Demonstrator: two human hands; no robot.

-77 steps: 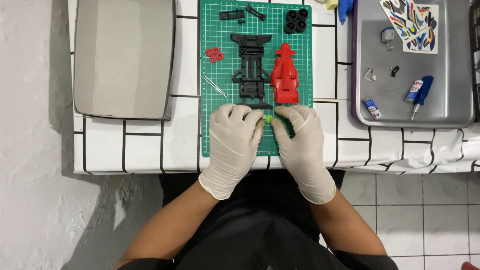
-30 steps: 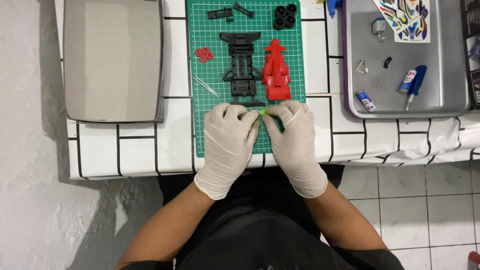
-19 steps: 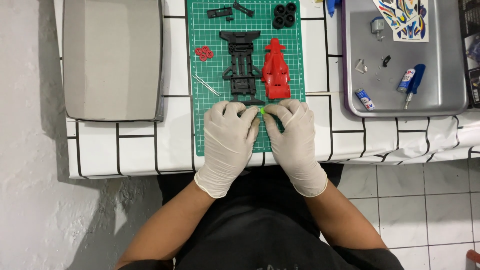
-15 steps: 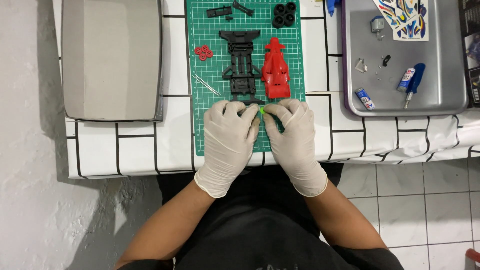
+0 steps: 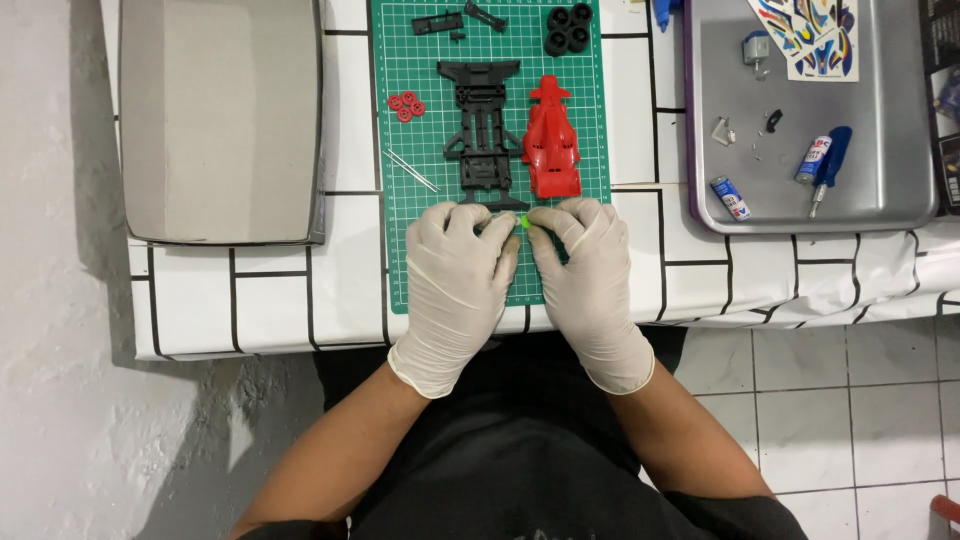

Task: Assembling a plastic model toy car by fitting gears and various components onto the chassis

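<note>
My left hand [image 5: 455, 280] and my right hand [image 5: 590, 275], both in white gloves, meet over the near part of a green cutting mat [image 5: 400, 200]. Between their fingertips they pinch a small bright green part [image 5: 523, 222], mostly hidden. Just beyond the fingers lie a black toy-car chassis [image 5: 485, 125] and a red car body shell [image 5: 552, 140], side by side. Left of the chassis are small red gears [image 5: 406, 104] and thin metal rods [image 5: 411, 171].
Black tyres [image 5: 568, 28] and black parts [image 5: 438, 22] lie at the mat's far end. A grey box lid [image 5: 220, 110] sits left. A metal tray [image 5: 880, 190] on the right holds a sticker sheet [image 5: 805, 35], batteries [image 5: 728, 197] and a blue screwdriver [image 5: 828, 165].
The hands stay together on the green part, with only slight finger shifts. The camera view has drifted a little.
</note>
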